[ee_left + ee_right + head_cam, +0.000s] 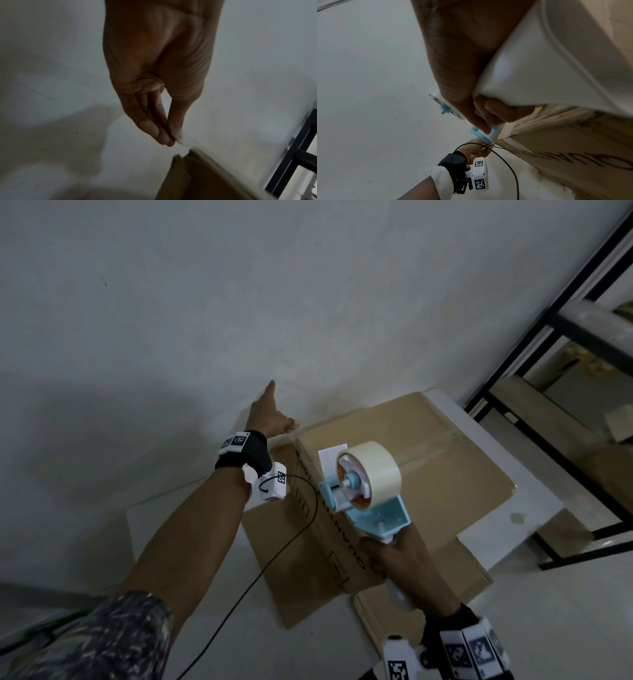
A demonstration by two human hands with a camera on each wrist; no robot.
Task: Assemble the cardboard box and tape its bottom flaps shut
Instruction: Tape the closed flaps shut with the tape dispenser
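Cardboard box (404, 474) stands erected on white table (534, 508), bottom flaps folded, centre seam partly taped. Your right hand (400, 559) grips tape dispenser (370, 484) above seam; left hand (270, 416) extended flat, empty, beside box corner. Taping appears unfinished.

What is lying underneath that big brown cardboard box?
Under the brown cardboard box a white tabletop shows at its right side, and flat brown cardboard sheets stick out at the left and near sides. Whatever lies beneath its middle is covered.
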